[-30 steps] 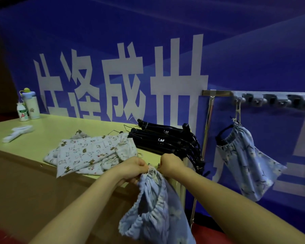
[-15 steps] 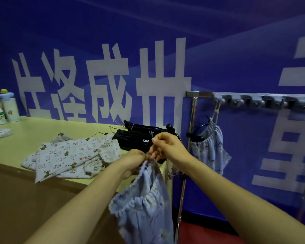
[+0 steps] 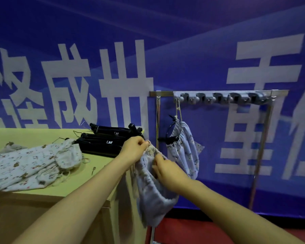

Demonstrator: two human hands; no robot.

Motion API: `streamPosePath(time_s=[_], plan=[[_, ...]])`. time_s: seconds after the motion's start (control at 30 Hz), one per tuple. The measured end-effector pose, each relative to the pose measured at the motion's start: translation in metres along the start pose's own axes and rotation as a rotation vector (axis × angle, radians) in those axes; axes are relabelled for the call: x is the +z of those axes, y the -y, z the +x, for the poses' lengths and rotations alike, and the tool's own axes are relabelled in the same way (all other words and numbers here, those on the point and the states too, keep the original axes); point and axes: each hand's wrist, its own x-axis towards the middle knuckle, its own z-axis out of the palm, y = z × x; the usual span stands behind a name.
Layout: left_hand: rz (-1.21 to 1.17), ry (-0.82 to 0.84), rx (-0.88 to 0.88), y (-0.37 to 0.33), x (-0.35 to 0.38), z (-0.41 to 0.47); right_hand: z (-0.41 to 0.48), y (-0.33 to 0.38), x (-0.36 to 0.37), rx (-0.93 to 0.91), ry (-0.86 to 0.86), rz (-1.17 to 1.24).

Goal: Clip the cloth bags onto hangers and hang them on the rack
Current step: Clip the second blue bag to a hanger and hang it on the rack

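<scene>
A: Where's the bag?

B: It hangs off the table edge, near the rack. The left hand pinches its gathered top; the right hand grips the rim just beside.

A: How will it handle?

B: Probably light, limp and floppy. I'd hold the bunched rim, where a hanger clip can bite.

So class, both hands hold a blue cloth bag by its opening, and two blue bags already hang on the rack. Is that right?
Not quite: the head view shows only one hung blue bag on the rack. The left hand and right hand do hold a blue cloth bag by its opening.
</scene>
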Motion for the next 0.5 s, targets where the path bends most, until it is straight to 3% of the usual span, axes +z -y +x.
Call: streamPosePath(time_s=[0.17, 0.27, 0.37, 0.5], plan=[[-0.03, 0.071, -0.102, 0.016, -0.005, -0.003, 0.019, -0.002, 0.007, -0.054, 0.558, -0.39], [-0.065, 0.065, -0.16, 0.029, -0.018, -0.003, 0.035, 0.014, 0.012, -0.08, 0.653, -0.451], [-0.099, 0.026, -0.241, 0.048, -0.042, 0.0, 0.057, 0.031, -0.003, -0.082, 0.402, -0.305], [-0.324, -0.005, -0.343, 0.071, -0.077, 0.004, 0.107, 0.052, -0.023, -0.033, -0.162, 0.059]])
